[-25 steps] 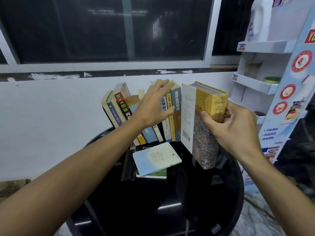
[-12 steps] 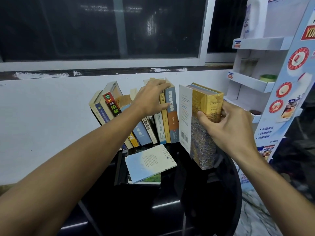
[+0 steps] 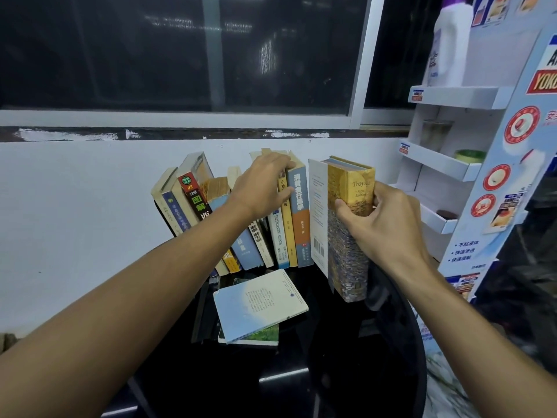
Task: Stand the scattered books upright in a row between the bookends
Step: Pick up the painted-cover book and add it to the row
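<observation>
A row of several books stands against the white wall at the back of a round black table; the left ones lean left. My left hand grips the tops of the middle books, fingers curled over the grey-blue spine. My right hand grips a thick yellow book upright at the row's right end, its white back cover swung open toward the row. Two books lie flat in a stack in front of the row. No bookend is clearly visible.
A white cardboard display rack with shelves stands close on the right, a white bottle on its top shelf. A dark window runs above the wall. The table's right rim lies just beyond the yellow book.
My left hand's fingers have curled further over the tops of the middle books. The yellow book in my right hand stays upright at the row's end.
</observation>
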`<state>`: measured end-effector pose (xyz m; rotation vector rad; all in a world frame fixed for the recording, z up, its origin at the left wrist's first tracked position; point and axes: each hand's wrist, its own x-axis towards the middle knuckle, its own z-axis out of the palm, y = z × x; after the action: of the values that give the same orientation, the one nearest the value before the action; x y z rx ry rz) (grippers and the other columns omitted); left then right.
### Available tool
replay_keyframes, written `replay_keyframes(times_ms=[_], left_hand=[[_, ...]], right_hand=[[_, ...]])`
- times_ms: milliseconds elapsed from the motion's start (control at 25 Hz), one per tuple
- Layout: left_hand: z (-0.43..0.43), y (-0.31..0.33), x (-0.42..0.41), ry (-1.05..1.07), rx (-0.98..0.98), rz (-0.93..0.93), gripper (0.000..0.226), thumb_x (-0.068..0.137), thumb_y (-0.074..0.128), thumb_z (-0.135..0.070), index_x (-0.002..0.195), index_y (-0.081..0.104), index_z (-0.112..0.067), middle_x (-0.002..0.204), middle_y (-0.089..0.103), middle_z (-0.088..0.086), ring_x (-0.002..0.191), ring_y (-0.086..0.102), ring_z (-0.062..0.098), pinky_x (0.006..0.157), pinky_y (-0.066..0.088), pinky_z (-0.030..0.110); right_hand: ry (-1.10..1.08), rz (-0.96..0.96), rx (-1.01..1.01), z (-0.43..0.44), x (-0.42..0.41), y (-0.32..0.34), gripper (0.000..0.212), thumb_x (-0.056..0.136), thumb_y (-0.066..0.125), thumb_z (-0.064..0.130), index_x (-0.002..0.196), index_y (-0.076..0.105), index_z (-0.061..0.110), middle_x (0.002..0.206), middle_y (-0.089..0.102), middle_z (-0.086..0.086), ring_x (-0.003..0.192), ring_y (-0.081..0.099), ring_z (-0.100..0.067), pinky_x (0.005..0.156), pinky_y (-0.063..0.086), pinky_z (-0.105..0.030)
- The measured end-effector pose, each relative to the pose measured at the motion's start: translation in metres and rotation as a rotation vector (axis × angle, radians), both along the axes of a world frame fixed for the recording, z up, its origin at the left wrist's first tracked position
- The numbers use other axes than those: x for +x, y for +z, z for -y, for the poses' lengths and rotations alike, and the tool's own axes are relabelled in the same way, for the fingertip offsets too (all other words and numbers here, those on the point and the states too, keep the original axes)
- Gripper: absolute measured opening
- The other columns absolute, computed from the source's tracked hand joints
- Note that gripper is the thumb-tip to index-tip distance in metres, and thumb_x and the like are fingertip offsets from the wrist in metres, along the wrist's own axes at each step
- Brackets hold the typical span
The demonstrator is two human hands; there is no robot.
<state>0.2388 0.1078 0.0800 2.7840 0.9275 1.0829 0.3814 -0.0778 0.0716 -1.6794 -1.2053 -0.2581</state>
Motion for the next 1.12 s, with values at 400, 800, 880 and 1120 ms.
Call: replay_keyframes(times_ms=[400,800,880,1120], left_hand=[[0.0,-0.004,0.003,-0.008,-0.034,0.079,0.041,0.091,0.072,-0.027,0.129,0.06,-0.017,0.136,0.059,0.0,0.123,0.055,0.02,0.097,0.052,0.043],[-0.002,-0.008,0.005,-0.014,-0.035,0.107,0.042,0.092,0.072,-0.026,0.13,0.058,-0.017,0.135,0.058,0.0,0.123,0.055,0.022,0.099,0.051,0.043],[-0.003,-0.008,0.005,-0.019,-0.031,0.11,0.042,0.092,0.072,-0.026,0.13,0.059,-0.017,0.135,0.058,0.001,0.123,0.055,0.021,0.1,0.05,0.042],[-0.005,-0.01,0.005,-0.037,-0.045,0.122,0.042,0.092,0.072,-0.025,0.13,0.059,-0.018,0.137,0.058,0.0,0.125,0.054,0.02,0.105,0.048,0.047]], right_hand=[[-0.004,0.038,0.03,-0.037,0.006,0.013,0.019,0.085,0.072,0.036,0.084,0.07,0.017,0.068,0.067,0.007,0.062,0.062,-0.007,0.056,0.05,-0.024],[0.002,-0.074,0.205,-0.094,0.009,-0.039,0.027,0.089,0.071,0.038,0.099,0.068,0.013,0.075,0.066,0.008,0.063,0.059,0.0,0.058,0.044,-0.009],[0.0,-0.093,0.212,-0.103,0.013,-0.047,0.028,0.09,0.071,0.038,0.101,0.068,0.013,0.078,0.068,0.006,0.066,0.061,-0.004,0.06,0.046,-0.01],[0.011,-0.094,0.173,-0.116,0.021,-0.062,0.028,0.09,0.071,0.037,0.102,0.067,0.013,0.079,0.066,0.008,0.065,0.057,0.003,0.06,0.043,-0.008]])
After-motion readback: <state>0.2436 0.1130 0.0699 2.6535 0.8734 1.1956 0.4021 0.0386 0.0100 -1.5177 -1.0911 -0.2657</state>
